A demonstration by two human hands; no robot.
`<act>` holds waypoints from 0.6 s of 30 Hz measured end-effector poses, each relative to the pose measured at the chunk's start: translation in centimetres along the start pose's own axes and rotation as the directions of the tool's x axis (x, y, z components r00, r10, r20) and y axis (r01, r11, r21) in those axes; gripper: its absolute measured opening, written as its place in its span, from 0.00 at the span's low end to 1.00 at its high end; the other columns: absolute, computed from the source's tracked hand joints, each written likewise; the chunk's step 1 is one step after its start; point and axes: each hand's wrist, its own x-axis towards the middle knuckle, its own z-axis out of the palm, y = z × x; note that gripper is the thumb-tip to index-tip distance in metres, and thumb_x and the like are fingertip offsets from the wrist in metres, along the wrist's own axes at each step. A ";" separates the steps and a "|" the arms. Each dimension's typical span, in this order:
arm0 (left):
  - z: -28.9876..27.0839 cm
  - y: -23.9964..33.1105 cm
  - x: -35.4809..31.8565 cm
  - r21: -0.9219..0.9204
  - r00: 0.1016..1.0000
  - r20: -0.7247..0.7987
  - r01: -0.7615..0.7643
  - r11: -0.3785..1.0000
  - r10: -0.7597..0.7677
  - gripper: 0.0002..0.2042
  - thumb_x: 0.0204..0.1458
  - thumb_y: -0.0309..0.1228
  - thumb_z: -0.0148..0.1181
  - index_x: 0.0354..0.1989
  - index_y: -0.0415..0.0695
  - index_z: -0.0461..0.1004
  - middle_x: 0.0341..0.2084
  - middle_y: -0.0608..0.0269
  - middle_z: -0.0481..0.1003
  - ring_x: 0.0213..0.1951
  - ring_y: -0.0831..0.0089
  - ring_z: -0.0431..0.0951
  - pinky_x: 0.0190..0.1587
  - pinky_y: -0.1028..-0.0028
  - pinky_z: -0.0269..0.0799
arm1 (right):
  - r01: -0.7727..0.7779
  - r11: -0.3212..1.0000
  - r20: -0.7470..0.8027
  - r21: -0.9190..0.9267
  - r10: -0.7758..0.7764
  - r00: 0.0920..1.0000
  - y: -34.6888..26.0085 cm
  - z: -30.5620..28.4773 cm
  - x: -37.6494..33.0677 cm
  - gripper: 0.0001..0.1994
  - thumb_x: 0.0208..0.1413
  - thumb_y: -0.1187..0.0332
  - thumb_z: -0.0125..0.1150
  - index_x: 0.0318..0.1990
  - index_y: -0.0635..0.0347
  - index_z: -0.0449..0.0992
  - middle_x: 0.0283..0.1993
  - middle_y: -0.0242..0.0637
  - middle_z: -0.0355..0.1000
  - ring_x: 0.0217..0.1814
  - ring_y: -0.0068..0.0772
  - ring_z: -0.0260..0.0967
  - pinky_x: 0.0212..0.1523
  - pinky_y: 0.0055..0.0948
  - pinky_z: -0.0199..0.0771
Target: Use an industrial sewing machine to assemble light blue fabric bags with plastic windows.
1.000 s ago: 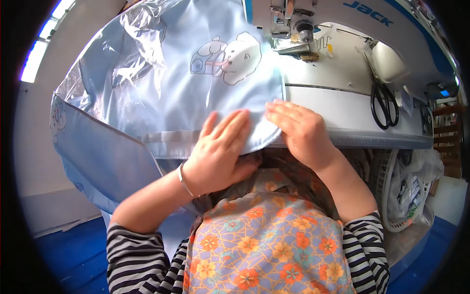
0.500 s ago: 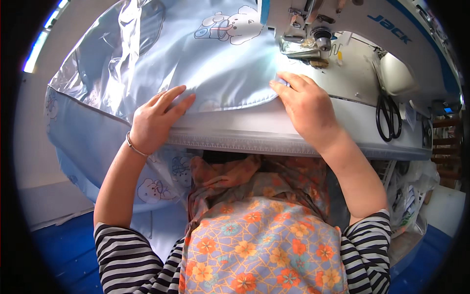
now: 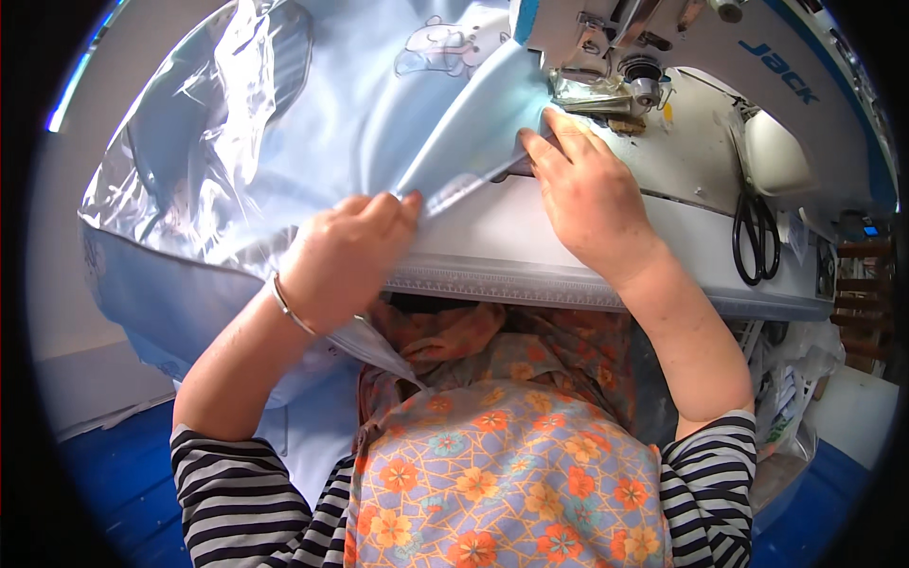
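A light blue fabric (image 3: 473, 123) with cartoon animal prints lies over the sewing machine table, its front edge lifted and pulled into a taut fold. My left hand (image 3: 350, 251), slightly blurred and wearing a bracelet, is closed on that edge. My right hand (image 3: 592, 194) pinches the same edge between thumb and fingers, just below the machine head. At the far left the fabric has a shiny clear plastic (image 3: 237, 123) area. More of it hangs down over the table's front. The sewing machine (image 3: 653, 47) stands at the upper right; its needle tip cannot be made out.
Black-handled scissors (image 3: 755, 237) lie on the right of the table (image 3: 682, 227). A ruler strip (image 3: 511, 277) runs along the front edge. Small metal parts (image 3: 606, 102) sit beside the presser area. Beneath, at the right, is a plastic bag (image 3: 791, 379). A floral apron (image 3: 502, 454) covers my lap.
My left hand has moved right and closed on the fabric's edge, lifting it into a diagonal fold. The edge under my right hand has risen, while that hand has hardly moved.
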 end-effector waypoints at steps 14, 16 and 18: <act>-0.5 5.5 9.3 -0.553 0.977 0.158 0.207 0.807 -0.142 0.03 0.46 0.22 0.51 0.29 0.38 0.69 0.26 0.49 0.74 0.35 0.50 0.77 0.39 0.58 0.73 | -0.023 0.997 0.008 0.068 0.022 1.000 0.0 -1.7 -0.2 0.13 0.48 0.79 0.55 0.43 0.66 0.77 0.47 0.47 0.74 0.49 0.48 0.73 0.51 0.38 0.74; -0.1 5.1 10.0 -0.550 0.969 0.166 0.244 0.798 -0.182 0.03 0.46 0.22 0.50 0.29 0.38 0.69 0.27 0.49 0.74 0.35 0.50 0.77 0.39 0.58 0.73 | -0.011 0.996 0.014 0.086 0.009 1.000 0.6 -1.7 0.0 0.13 0.47 0.78 0.56 0.42 0.65 0.77 0.47 0.47 0.74 0.49 0.48 0.73 0.51 0.38 0.74; 0.5 4.9 10.6 -0.544 0.969 0.163 0.246 0.802 -0.186 0.03 0.46 0.22 0.50 0.28 0.38 0.70 0.27 0.50 0.74 0.35 0.51 0.77 0.40 0.60 0.73 | 0.001 0.994 0.020 0.108 -0.003 1.000 1.4 -1.5 0.4 0.12 0.47 0.77 0.56 0.42 0.64 0.77 0.47 0.46 0.74 0.49 0.47 0.73 0.50 0.38 0.75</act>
